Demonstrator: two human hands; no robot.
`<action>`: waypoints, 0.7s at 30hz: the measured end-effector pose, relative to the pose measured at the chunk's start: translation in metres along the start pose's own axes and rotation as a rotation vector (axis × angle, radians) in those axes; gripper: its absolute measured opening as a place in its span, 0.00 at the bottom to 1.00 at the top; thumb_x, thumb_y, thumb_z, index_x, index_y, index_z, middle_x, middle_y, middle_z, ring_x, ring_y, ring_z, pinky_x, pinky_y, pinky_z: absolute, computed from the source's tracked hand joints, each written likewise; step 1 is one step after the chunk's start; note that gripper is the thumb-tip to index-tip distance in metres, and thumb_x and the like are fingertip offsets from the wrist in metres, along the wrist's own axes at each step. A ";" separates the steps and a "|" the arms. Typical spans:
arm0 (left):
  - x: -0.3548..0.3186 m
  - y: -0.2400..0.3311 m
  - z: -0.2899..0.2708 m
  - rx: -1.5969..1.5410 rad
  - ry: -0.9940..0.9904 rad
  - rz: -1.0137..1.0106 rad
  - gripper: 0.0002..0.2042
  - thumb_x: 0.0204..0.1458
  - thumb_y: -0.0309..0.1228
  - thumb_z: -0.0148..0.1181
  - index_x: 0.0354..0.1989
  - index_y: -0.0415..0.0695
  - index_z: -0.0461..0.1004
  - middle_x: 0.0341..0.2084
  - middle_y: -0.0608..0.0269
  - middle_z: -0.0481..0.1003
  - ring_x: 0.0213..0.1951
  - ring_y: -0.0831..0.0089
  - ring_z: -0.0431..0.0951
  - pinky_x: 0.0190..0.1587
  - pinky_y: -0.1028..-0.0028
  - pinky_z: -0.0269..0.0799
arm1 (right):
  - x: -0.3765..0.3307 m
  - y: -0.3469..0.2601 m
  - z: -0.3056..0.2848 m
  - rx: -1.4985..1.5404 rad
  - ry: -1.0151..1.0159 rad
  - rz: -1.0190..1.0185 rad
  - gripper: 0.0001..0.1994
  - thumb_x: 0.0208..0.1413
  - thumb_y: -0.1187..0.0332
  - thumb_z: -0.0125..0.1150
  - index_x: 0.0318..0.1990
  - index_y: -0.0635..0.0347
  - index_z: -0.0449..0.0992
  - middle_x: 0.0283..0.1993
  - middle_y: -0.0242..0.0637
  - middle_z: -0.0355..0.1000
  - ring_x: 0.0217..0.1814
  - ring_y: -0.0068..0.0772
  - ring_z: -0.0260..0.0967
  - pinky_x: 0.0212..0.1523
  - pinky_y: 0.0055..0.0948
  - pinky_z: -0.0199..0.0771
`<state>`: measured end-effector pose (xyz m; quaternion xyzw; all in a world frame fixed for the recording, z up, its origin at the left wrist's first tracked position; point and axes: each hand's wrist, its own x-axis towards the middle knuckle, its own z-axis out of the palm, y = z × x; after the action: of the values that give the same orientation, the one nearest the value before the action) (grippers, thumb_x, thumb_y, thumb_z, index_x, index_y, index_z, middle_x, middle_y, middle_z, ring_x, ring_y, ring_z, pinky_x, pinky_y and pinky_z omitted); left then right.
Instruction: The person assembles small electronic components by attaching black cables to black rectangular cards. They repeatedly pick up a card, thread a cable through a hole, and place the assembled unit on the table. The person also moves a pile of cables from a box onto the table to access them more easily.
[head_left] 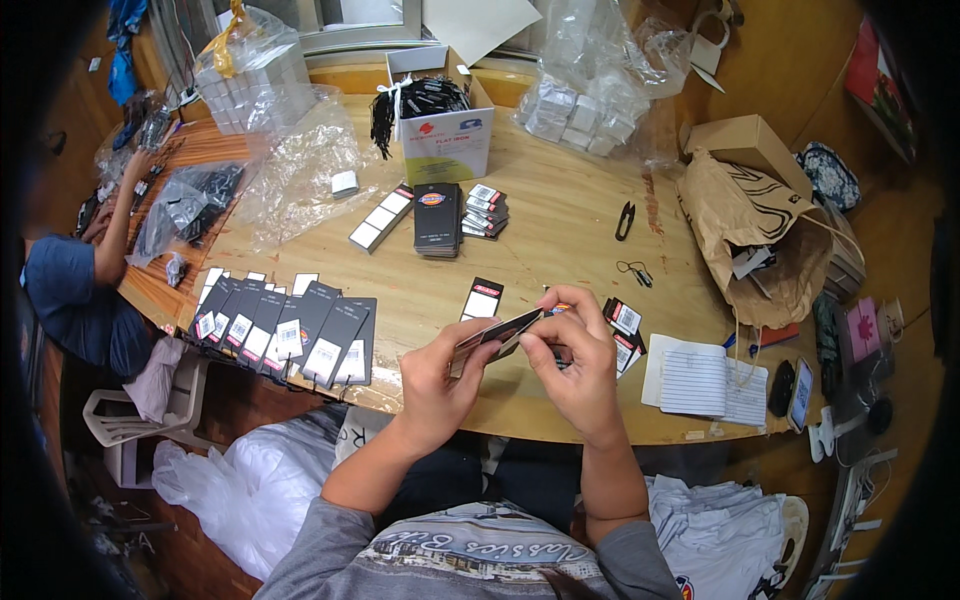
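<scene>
Near the table's front edge, my left hand (pixel 435 385) grips a dark hang tag (pixel 510 326), tilted and seen nearly edge-on. My right hand (pixel 580 375) has its thumb and fingers closed at the tag's far right end; whether a string is between them I cannot make out. Just beyond my left hand lies a black, white and red label card (pixel 482 297). Several similar cards (pixel 625 320) are fanned out beside my right hand. To the left, finished-looking black tags with white barcode stickers (pixel 290 330) overlap in a row along the table edge.
A stack of black tags (pixel 437 225) lies mid-table between label piles. Behind stands a box (pixel 447 145) of black strings. Thread snips (pixel 625 221), an open notebook (pixel 692 378) and a paper bag (pixel 750 230) are to the right. Another person (pixel 85 290) works at far left.
</scene>
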<state>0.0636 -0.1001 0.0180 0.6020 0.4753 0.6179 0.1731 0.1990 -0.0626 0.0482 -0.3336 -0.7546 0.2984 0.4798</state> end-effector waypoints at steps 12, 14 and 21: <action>-0.001 0.001 -0.002 0.185 -0.068 0.164 0.13 0.37 0.15 0.54 0.35 0.38 0.68 0.22 0.54 0.71 0.22 0.63 0.73 0.23 0.75 0.67 | -0.001 0.001 0.003 0.043 -0.043 0.044 0.03 0.40 0.80 0.55 0.23 0.67 0.66 0.38 0.38 0.63 0.21 0.21 0.60 0.19 0.18 0.58; 0.003 0.004 -0.007 0.120 -0.134 0.085 0.13 0.38 0.15 0.52 0.36 0.37 0.68 0.24 0.54 0.72 0.24 0.65 0.74 0.24 0.76 0.68 | -0.001 0.005 0.003 0.015 -0.022 0.040 0.04 0.39 0.80 0.55 0.23 0.66 0.67 0.38 0.37 0.63 0.22 0.22 0.61 0.20 0.19 0.59; 0.009 0.001 -0.012 -0.130 -0.056 -0.104 0.09 0.43 0.15 0.49 0.34 0.34 0.68 0.29 0.56 0.71 0.30 0.74 0.73 0.29 0.80 0.68 | -0.002 -0.001 0.005 -0.157 0.058 -0.236 0.06 0.34 0.78 0.60 0.24 0.63 0.70 0.35 0.36 0.60 0.19 0.23 0.57 0.19 0.20 0.59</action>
<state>0.0510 -0.0982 0.0263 0.5809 0.4599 0.6205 0.2570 0.1952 -0.0654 0.0462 -0.2876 -0.7954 0.1702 0.5056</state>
